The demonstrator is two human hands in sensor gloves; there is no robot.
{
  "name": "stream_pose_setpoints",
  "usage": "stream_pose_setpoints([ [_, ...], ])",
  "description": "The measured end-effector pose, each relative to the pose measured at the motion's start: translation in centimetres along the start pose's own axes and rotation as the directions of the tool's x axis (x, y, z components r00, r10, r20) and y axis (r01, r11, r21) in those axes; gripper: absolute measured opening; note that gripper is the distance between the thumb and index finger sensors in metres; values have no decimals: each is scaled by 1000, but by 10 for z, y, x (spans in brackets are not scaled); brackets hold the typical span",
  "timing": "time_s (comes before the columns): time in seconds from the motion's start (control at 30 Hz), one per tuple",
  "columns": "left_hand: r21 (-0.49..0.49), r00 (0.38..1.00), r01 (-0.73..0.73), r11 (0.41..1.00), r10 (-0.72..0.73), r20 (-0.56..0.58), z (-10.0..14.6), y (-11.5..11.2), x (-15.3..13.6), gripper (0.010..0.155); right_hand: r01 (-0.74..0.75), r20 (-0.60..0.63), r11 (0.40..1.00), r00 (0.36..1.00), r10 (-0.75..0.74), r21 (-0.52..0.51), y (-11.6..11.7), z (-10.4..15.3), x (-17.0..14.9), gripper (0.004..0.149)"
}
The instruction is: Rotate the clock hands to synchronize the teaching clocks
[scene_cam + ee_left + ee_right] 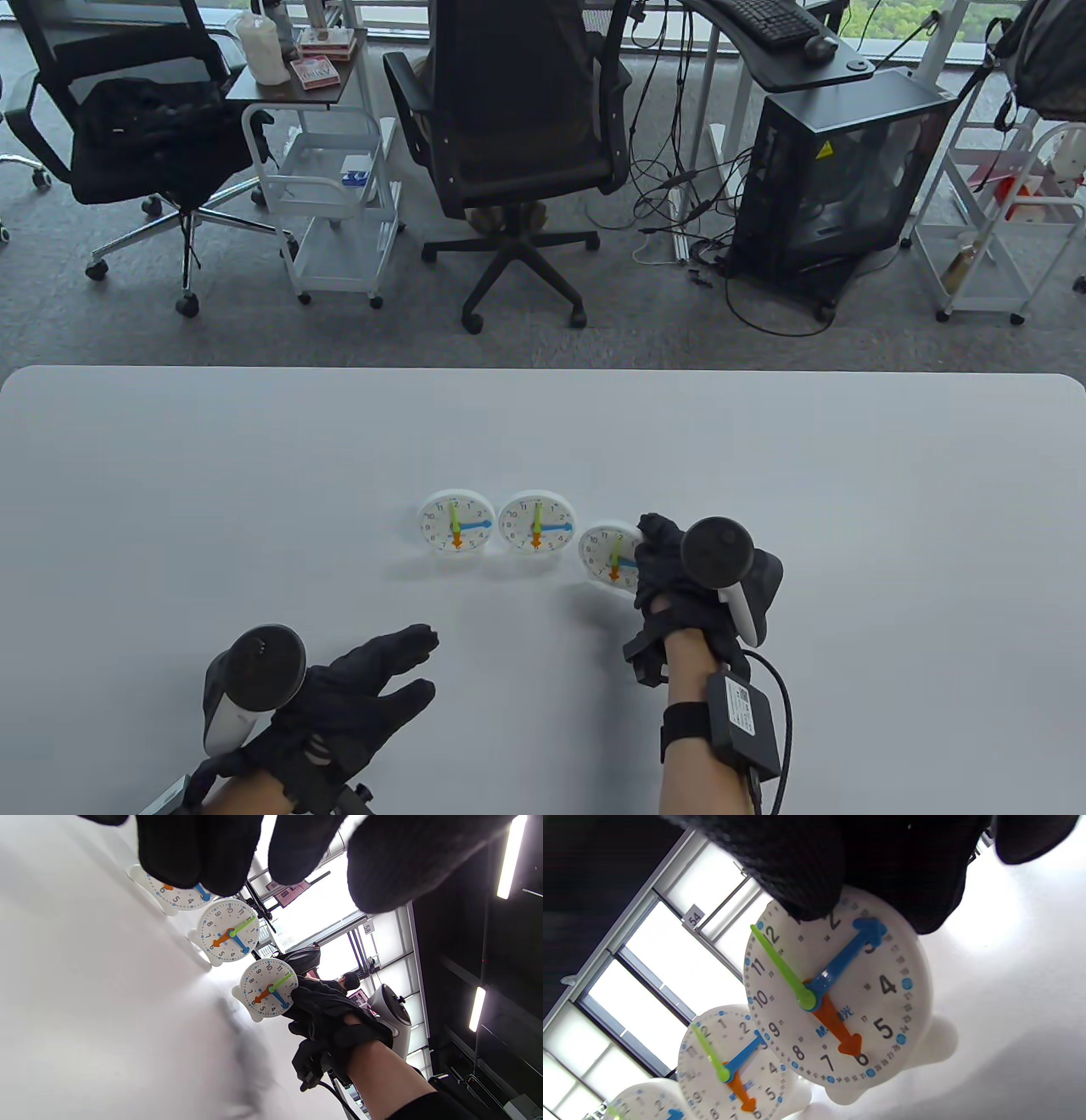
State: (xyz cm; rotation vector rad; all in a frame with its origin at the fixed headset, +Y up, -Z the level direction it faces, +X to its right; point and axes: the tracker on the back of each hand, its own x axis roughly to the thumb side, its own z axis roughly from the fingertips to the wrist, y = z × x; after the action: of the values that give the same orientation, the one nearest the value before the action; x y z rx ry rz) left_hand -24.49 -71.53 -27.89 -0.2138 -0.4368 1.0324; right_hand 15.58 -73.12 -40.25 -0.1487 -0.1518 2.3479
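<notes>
Three white teaching clocks stand in a row on the white table (254,475): the left clock (456,521), the middle clock (536,522) and the right clock (604,553). Each shows green at 12, blue at 3 and orange at 6. My right hand (657,552) holds the right clock by its upper right rim. In the right wrist view the fingertips (806,878) lie on the rim near 1 to 3, by the blue hand's tip (869,929). My left hand (399,671) is open and empty over the table, down left of the clocks.
Beyond the table's far edge stand an office chair (517,127), a white cart (327,204) and a black computer tower (840,170). In the left wrist view my fingers hide part of the left clock (174,897).
</notes>
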Motion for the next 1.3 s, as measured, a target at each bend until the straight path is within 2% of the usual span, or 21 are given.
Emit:
stream_pose_setpoints([
  [0.17, -2, 1000, 0, 1000, 0, -4, 0, 1, 0, 68, 45, -1, 999, 999, -45, 2, 9, -16, -6, 49],
  [0.33, -21, 1000, -2, 1000, 1, -18, -2, -1, -1, 68, 14, 28, 1000, 1000, -14, 15, 12, -22, -4, 50],
  [0.57, -24, 1000, 10, 1000, -11, -18, -2, -2, -1, 69, -17, 87, 1000, 996, 18, -19, 2, -9, 3, 68],
  [0.8, 13, 998, 66, 998, -66, 4, 0, 1, 2, 73, 3, 220, 998, 975, 11, -66, -14, 35, 39, 78],
  [1.0, 85, 983, 183, 979, -184, 4, 2, 6, 3, 80, -62, 388, 998, 920, 55, 5, -8, 106, 89, 92],
  [1.1, 110, 975, 219, 969, -221, 2, 3, 7, 3, 83, -87, 449, 996, 891, 69, 19, 1, 135, 102, 95],
  [1.23, 108, 969, 249, 962, -248, -22, 2, 4, 1, 89, -147, 539, 987, 837, 92, 58, 12, 147, 109, 94],
  [1.3, 122, 968, 252, 960, -251, -25, 2, 5, 1, 91, -170, 560, 985, 819, 123, 32, 12, 147, 111, 94],
])
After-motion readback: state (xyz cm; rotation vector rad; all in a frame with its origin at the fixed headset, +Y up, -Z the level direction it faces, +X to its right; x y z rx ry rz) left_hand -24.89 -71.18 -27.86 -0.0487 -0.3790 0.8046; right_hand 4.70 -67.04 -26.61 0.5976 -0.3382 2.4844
